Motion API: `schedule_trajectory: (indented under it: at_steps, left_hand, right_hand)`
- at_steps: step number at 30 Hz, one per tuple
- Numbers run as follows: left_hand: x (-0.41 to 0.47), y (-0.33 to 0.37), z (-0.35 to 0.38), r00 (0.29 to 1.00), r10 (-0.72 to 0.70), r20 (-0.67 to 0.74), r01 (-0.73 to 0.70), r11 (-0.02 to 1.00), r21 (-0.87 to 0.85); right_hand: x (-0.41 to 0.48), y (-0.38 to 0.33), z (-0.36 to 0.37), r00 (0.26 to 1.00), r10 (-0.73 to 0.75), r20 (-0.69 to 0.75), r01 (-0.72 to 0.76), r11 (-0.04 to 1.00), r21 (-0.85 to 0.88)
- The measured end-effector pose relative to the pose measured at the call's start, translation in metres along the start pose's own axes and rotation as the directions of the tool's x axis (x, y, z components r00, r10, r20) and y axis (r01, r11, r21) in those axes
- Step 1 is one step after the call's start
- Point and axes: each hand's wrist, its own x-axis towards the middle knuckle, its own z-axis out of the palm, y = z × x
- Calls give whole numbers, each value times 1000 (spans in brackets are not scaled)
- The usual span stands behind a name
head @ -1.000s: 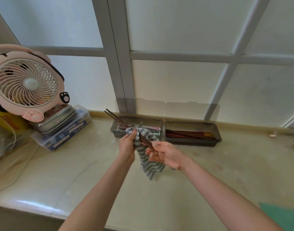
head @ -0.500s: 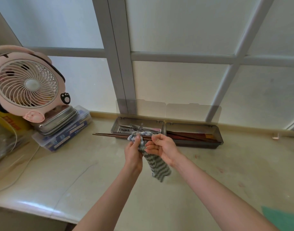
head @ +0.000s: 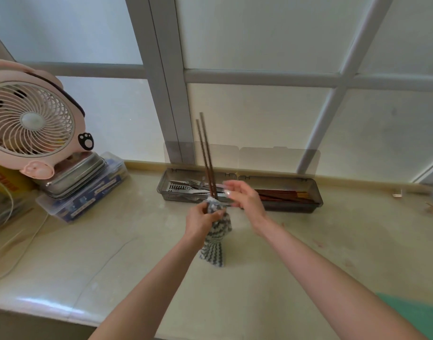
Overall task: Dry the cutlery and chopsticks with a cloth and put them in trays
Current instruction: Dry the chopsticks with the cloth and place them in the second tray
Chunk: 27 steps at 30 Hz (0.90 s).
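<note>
**Two chopsticks upright in my cloth**

The pair of chopsticks (head: 206, 155) stands almost upright above the middle of the bench (head: 136, 266), tips pointing up in front of the window frame (head: 166, 94) and lower ends buried in the cloth (head: 216, 231). My left hand (head: 202, 220) is clenched round the grey-and-white zigzag cloth, gripping it where it wraps the sticks' lower ends, and the loose end of the cloth hangs down below my fist. My right hand (head: 244, 197) is released, fingers spread and blurred, just to the right of the sticks; I cannot tell whether a fingertip touches them.

Just beyond my hands, two dark trays sit end to end against the far wall. The left tray (head: 162, 186) holds metal cutlery (head: 186, 188); the right tray (head: 294, 207) holds more chopsticks (head: 284, 195) lying lengthwise. Their clear lids (head: 279, 159) stand open behind them.

Far left, a pink fan (head: 31, 121) rests on a steel tin (head: 75, 175), which sits on a clear plastic box (head: 87, 195). A thin cable (head: 26, 251) trails across the bench nearby. At the near right corner lies a green mat (head: 416, 317).
</note>
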Motion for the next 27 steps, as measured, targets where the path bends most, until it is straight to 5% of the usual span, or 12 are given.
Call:
schedule_trajectory:
  at_steps: [11,19,21,23,27]
  left_hand:
    - [-23,1,28,916,32,400,-101,983,151]
    - [-20,-7,23,932,-56,358,-35,970,242]
    - [-23,-11,17,929,-74,363,-12,973,231]
    - [-25,-10,11,944,-66,323,14,987,159]
    - [-22,4,7,980,-18,200,13,1000,28]
  right_hand:
    - [0,15,-13,964,263,32,-265,944,196]
    - [23,7,-38,926,319,-204,-206,877,434]
    - [40,9,-66,900,240,-365,-133,947,293]
    - [52,16,-95,898,73,-434,-124,988,-92]
    - [63,37,-125,942,-115,-316,-134,734,-666]
